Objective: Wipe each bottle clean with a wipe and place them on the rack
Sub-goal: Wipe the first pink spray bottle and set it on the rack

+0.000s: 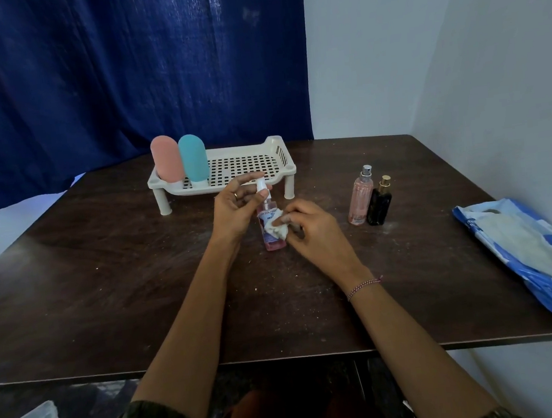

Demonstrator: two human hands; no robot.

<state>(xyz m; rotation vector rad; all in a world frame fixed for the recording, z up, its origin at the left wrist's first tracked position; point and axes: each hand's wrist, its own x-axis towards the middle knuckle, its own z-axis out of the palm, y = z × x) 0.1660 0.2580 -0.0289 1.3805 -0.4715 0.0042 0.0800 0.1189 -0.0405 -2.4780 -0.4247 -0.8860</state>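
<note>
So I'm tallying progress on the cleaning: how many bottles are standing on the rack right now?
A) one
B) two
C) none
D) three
B: only the pink bottle and the teal bottle stand on the rack. The left hand holds the spray bottle in front of it, off the rack, while the right hand presses the wipe to it.

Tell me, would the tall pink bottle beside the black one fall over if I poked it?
Probably yes: the pink bottle is tall and thin on a small base, so a poke near its top would likely tip it. It stands close beside the black bottle, so it might knock that too. It looks hard and see-through, maybe breakable.
</note>
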